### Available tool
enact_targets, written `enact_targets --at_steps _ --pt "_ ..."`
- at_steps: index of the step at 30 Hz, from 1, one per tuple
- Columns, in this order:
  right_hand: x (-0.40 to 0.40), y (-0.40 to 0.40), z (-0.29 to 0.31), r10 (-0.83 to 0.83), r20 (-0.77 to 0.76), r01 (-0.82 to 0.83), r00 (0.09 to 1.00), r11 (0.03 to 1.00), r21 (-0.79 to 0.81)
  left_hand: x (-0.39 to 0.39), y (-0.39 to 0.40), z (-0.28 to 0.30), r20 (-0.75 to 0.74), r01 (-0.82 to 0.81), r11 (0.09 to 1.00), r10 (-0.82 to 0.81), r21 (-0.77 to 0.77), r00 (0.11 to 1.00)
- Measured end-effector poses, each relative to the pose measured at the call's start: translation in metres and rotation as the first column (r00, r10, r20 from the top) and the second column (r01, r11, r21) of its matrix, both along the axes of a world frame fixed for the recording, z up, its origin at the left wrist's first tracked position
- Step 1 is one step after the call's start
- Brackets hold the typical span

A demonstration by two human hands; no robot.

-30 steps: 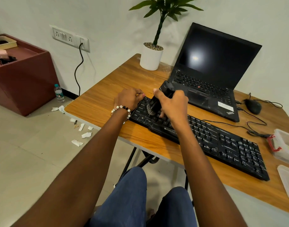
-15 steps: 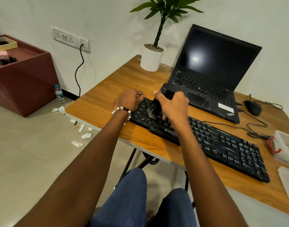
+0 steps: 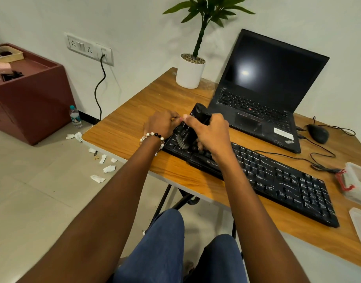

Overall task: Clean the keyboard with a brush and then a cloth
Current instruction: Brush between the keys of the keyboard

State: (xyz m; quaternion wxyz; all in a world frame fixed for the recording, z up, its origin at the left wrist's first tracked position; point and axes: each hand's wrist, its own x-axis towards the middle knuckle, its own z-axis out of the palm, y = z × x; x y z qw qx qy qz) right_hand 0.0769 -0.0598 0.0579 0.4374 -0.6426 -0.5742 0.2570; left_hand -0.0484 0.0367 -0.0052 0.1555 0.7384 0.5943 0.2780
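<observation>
Brushing step in hand: right hand (image 3: 211,132) clamped round the brush (image 3: 193,129), bristles on the left keys of the keyboard (image 3: 257,170) on the worktop (image 3: 130,127), left hand (image 3: 162,124) steadying its left end, fingers curled on the edge; next, I judge, sweeping rightward.

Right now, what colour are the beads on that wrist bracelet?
Mostly white and pearly, with a few black beads: the bracelet shows best in the head view.
</observation>
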Motion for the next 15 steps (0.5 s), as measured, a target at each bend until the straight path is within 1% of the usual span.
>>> enact_targets --at_steps 1,3,5,8,10,11,13,14,15 --pt "-0.003 0.0 -0.003 -0.002 0.008 0.002 1.0 0.999 0.034 0.0 0.0 0.0 -0.002 -0.002 1.0 0.002 0.002 1.0" --pt "-0.007 0.0 -0.011 0.036 -0.022 -0.035 0.999 0.997 0.072 0.0 -0.001 0.001 -0.024 -0.005 1.0 0.005 -0.001 1.0" --pt "-0.009 0.0 -0.016 0.096 -0.016 -0.094 0.995 0.993 0.069 -0.002 -0.001 0.002 -0.039 -0.019 1.0 0.019 -0.015 0.999" --pt "-0.002 -0.005 -0.012 0.227 0.085 -0.226 0.97 0.974 -0.017 -0.002 0.0 0.001 -0.047 -0.012 1.0 0.011 -0.02 0.999" --pt "0.008 -0.006 -0.001 0.269 0.168 -0.255 0.949 0.962 -0.101 -0.002 0.0 0.0 -0.008 0.008 1.0 -0.009 -0.019 1.0" --pt "0.014 -0.005 0.004 0.26 0.224 -0.239 0.939 0.964 -0.119 -0.002 0.001 -0.002 0.013 0.015 1.0 -0.015 -0.016 1.0" --pt "0.022 -0.002 0.012 0.195 0.325 -0.176 0.925 0.981 -0.086 -0.001 0.003 -0.005 0.033 0.017 1.0 -0.017 -0.01 0.999" --pt "0.024 -0.001 0.012 0.147 0.336 -0.14 0.93 0.989 -0.046 -0.001 0.004 -0.006 0.039 0.015 1.0 -0.015 -0.009 0.999" --pt "0.023 0.0 0.011 0.104 0.312 -0.108 0.944 0.994 -0.004 -0.001 0.004 -0.006 0.039 0.012 1.0 -0.012 -0.007 0.999"
